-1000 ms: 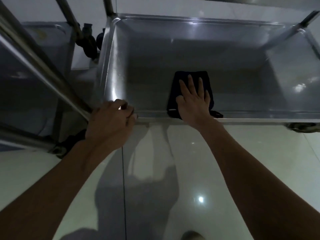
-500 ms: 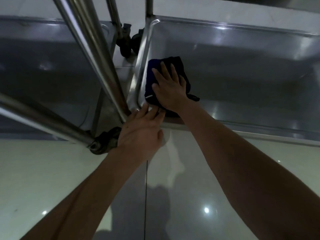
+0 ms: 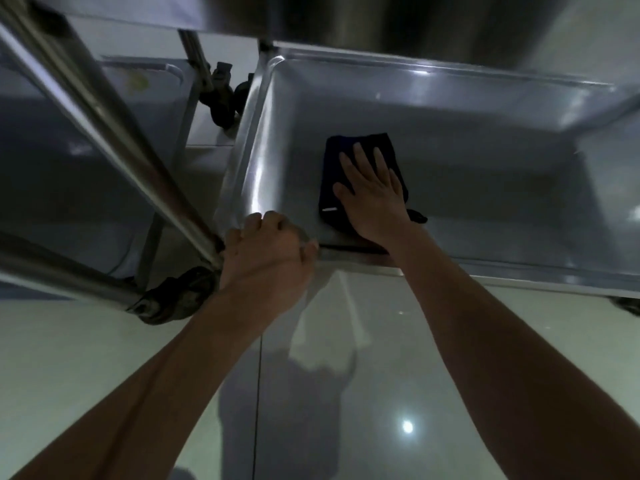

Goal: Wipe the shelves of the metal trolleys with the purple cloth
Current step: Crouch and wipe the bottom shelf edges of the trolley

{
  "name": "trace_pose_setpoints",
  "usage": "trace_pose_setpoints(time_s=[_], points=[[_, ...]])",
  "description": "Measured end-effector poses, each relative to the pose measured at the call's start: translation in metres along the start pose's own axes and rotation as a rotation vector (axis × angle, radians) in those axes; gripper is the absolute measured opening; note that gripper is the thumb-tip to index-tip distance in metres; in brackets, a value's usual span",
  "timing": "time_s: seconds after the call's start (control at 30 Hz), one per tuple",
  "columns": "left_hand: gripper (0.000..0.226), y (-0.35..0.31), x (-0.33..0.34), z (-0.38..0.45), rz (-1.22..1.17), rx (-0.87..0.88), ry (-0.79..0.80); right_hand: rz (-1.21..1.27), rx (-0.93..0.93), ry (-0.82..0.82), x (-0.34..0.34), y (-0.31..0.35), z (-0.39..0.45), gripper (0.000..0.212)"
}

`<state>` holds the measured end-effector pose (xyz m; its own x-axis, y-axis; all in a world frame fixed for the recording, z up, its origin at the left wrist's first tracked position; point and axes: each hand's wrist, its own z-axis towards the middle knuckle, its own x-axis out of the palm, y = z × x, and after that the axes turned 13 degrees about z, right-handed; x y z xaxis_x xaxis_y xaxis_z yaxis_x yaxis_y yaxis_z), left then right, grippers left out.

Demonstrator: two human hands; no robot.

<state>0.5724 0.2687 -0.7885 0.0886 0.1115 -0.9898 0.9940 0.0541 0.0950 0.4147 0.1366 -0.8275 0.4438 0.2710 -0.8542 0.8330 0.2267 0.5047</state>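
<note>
Having slid rightward from the corner, pressing flat with straight fingers: right hand (image 3: 372,195) on the dark purple folded cloth (image 3: 360,174), lying mid-shelf in the steel trolley tray (image 3: 450,109). Gripping the near rim with curled fingers: left hand (image 3: 266,258). Blurring beyond: upper shelf.

The right hand (image 3: 372,192) lies flat, fingers straight, pressing the purple cloth (image 3: 360,174) onto the low metal shelf (image 3: 485,174) toward its near-left part. The left hand (image 3: 268,251) curls over the shelf's near-left corner — just beside a slanting steel post (image 3: 114,126) and a caster (image 3: 173,297) on the glossy floor (image 3: 381,393).
</note>
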Motion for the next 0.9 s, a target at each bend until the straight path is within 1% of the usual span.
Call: trace_pose_setpoints(time_s=[0.03, 0.1, 0.13, 0.2, 0.3, 0.37, 0.47, 0.53, 0.7, 0.8, 0.9], points=[[0.041, -0.012, -0.002, 0.004, 0.017, 0.035, -0.022, -0.005, 0.023, -0.013, -0.007, -0.015, -0.006, 0.061], [0.037, -0.045, -0.002, 0.015, 0.02, 0.172, -0.065, -0.001, 0.059, -0.047, -0.021, -0.044, -0.018, 0.06], [0.034, -0.064, -0.002, 0.021, -0.004, 0.23, -0.068, 0.003, 0.076, -0.063, -0.027, -0.058, -0.025, 0.06], [0.029, -0.098, -0.002, 0.03, -0.05, 0.282, -0.038, 0.009, 0.116, -0.093, -0.042, -0.087, -0.038, 0.059], [0.03, -0.128, 0.0, 0.036, -0.024, 0.257, -0.004, 0.015, 0.184, -0.147, -0.067, -0.128, -0.058, 0.057], [0.033, -0.134, 0.003, 0.038, 0.008, 0.222, 0.004, 0.008, 0.234, -0.176, -0.081, -0.154, -0.07, 0.057], [0.035, -0.138, 0.006, 0.038, 0.06, 0.236, 0.011, -0.019, 0.321, -0.202, -0.102, -0.191, -0.089, 0.056], [0.036, -0.14, 0.006, 0.036, 0.047, 0.248, 0.009, -0.046, 0.353, -0.211, -0.111, -0.209, -0.097, 0.056], [0.048, -0.138, 0.005, 0.034, 0.002, 0.285, 0.009, -0.018, 0.425, -0.225, -0.107, -0.207, -0.094, 0.058], [0.039, -0.135, 0.006, 0.034, 0.005, 0.289, -0.016, -0.011, 0.42, -0.241, -0.1, -0.197, -0.091, 0.058], [0.036, -0.13, 0.009, 0.039, -0.02, 0.323, 0.015, 0.001, 0.357, -0.235, -0.087, -0.177, -0.084, 0.057]])
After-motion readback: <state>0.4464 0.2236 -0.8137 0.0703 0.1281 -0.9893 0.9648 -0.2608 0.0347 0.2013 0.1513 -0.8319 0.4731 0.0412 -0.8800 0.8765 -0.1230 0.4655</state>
